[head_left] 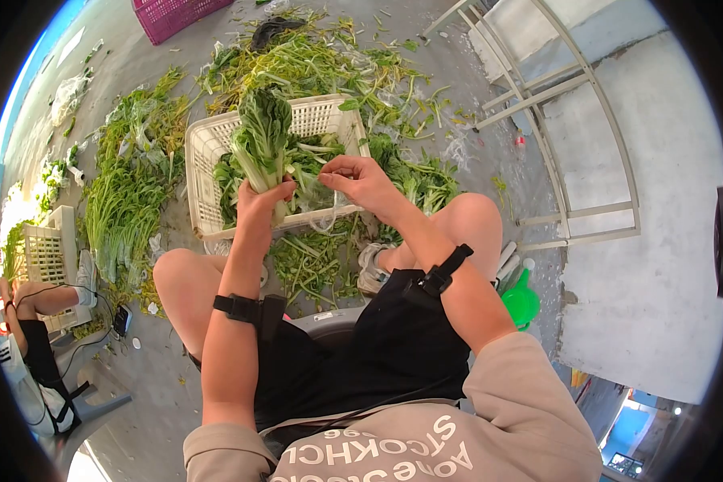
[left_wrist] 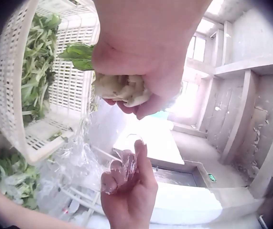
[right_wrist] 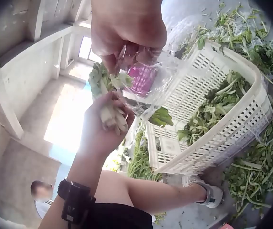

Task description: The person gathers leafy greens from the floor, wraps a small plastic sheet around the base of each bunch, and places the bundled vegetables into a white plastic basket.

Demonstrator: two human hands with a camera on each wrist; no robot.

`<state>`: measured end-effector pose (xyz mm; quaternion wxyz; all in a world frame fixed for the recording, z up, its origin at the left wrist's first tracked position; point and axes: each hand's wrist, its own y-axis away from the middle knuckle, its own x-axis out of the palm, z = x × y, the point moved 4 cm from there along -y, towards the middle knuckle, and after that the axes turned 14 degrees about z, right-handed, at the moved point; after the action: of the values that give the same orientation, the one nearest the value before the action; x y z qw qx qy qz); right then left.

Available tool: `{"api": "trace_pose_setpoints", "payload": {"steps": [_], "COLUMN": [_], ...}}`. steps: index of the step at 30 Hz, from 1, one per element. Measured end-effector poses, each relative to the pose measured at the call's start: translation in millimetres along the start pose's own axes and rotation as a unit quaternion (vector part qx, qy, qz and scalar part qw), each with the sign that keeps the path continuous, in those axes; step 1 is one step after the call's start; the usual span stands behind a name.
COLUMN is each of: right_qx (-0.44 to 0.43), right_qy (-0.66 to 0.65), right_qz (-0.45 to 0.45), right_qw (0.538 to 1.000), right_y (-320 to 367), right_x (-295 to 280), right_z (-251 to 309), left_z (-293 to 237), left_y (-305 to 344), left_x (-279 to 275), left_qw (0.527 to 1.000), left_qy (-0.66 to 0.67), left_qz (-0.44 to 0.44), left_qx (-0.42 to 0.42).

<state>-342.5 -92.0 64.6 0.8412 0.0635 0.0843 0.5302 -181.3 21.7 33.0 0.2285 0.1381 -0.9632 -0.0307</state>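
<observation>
My left hand (head_left: 257, 207) grips a bunch of leafy greens (head_left: 263, 132) by its thick pale stalks, dark leaves pointing up and away. The cut stalk ends (left_wrist: 122, 89) show below the fist in the left wrist view. To its right, my right hand (head_left: 365, 183) pinches clear thin plastic (right_wrist: 167, 78) between thumb and curled fingers. The crumpled plastic hangs from the fingertips near the bunch and overlaps it in the right wrist view. Below both hands stands a white slatted crate (head_left: 197, 181) with loose greens (head_left: 226, 181) inside.
Heaps of trimmed leaves (head_left: 313, 68) and long green stalks (head_left: 124, 193) surround the crate on the grey floor. A magenta crate (head_left: 157, 20) stands at the back. To the right are a metal frame (head_left: 566, 145) and a green plastic item (head_left: 522, 301). Another person (head_left: 40, 353) sits at far left.
</observation>
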Motion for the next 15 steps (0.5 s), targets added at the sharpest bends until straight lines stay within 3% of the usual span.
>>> {"api": "trace_pose_setpoints", "payload": {"steps": [9,15], "right_qx": [0.058,0.002], "right_qy": [0.008,-0.004], "right_qz": [0.056,0.058], "right_qw": [0.997,0.998], "right_y": [-2.8,-2.9], "right_x": [8.5,13.5], "right_z": [-9.5,-4.5], "left_z": [0.8,8.6], "left_y": [1.1,-2.3], "left_x": [15.8,13.1], "left_qw": [0.995,0.993], "left_qy": [-0.083,-0.089], "left_qz": [0.051,0.069], "left_qx": [-0.03,-0.042]}}
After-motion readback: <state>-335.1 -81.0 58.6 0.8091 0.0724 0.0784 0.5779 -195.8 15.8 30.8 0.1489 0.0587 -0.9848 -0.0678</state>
